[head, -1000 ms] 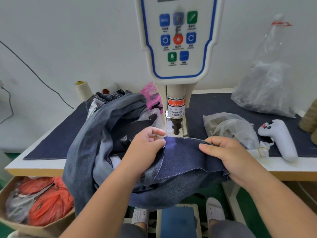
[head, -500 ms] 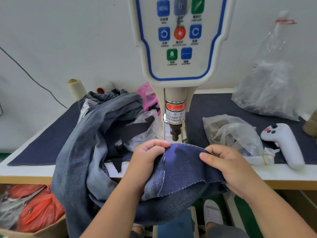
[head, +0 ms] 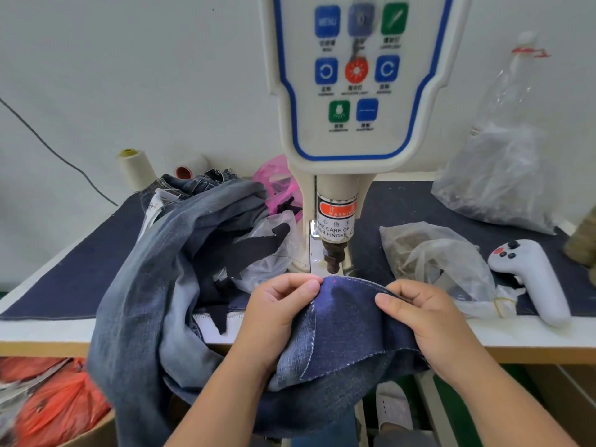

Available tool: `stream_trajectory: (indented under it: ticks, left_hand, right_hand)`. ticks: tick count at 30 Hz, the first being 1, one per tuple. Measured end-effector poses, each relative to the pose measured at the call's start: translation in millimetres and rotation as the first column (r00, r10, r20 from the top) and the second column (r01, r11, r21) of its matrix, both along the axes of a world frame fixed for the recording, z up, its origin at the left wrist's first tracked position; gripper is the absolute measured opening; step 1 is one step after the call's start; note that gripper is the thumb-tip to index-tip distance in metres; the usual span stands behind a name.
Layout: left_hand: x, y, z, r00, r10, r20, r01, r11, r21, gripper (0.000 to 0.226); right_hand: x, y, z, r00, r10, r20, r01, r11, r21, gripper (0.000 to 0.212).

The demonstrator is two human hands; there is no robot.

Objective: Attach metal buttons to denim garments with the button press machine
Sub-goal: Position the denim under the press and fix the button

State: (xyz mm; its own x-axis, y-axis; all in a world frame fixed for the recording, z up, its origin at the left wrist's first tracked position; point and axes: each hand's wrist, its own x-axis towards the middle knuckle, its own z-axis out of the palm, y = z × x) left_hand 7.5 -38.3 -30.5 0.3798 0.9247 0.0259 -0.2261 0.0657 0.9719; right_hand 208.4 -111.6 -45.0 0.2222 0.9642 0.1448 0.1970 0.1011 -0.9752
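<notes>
Dark surface [head: 80,279], press plunger [head: 332,258] above.
Left grip [head: 283,308], right grip [head: 416,311] both pinching denim edge [head: 351,304] taut, aligning red dot [head: 334,281] for accurate pressing.

A white handheld controller with dark buttons [head: 535,279] lies on the navy-covered table [head: 64,279], beside crumpled clear plastic bags [head: 442,256]. A cream thread cone [head: 135,169] stands at the rear; orange plastic bags [head: 58,408] fill a cardboard box below.

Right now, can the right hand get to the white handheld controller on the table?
Probably yes, once freed. The right hand is pinching the dark denim piece; the white controller lies to its right, with only the crumpled clear bag partly between.
</notes>
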Motion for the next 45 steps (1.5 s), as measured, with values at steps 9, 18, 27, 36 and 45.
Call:
stream_trajectory:
  ticks: [9,18,27,36,45]
  left_hand:
    - [2.9,1.1,-7.0,0.996,0.001,0.091,-0.003,1.0,0.02,0.022]
    - [1.3,3.2,-6.6,0.99,-0.042,0.134,0.046,0.999,-0.029,0.013]
    - [-1.3,8.7,-7.9,0.965,-0.112,0.239,0.136,0.987,-0.087,0.033]
    - [-3.0,15.1,-13.7,0.976,-0.12,0.181,0.133,0.989,-0.066,0.037]
    - [-2.7,14.5,-12.8,0.981,-0.124,0.147,0.136,0.988,-0.068,0.039]
  right_hand:
    - [1.0,0.2,-1.5,1.0,-0.013,0.005,0.013,1.0,-0.005,0.035]
    - [2.1,-0.3,0.6,0.998,-0.009,-0.068,0.007,0.999,-0.04,0.035]
    - [3.0,-0.3,1.8,0.988,0.015,-0.152,-0.021,0.999,-0.036,0.029]
    - [3.8,1.1,2.2,0.981,0.001,-0.194,-0.008,0.999,-0.036,0.03]
    - [5.1,3.0,1.6,0.968,0.027,-0.25,-0.035,0.999,-0.031,0.024]
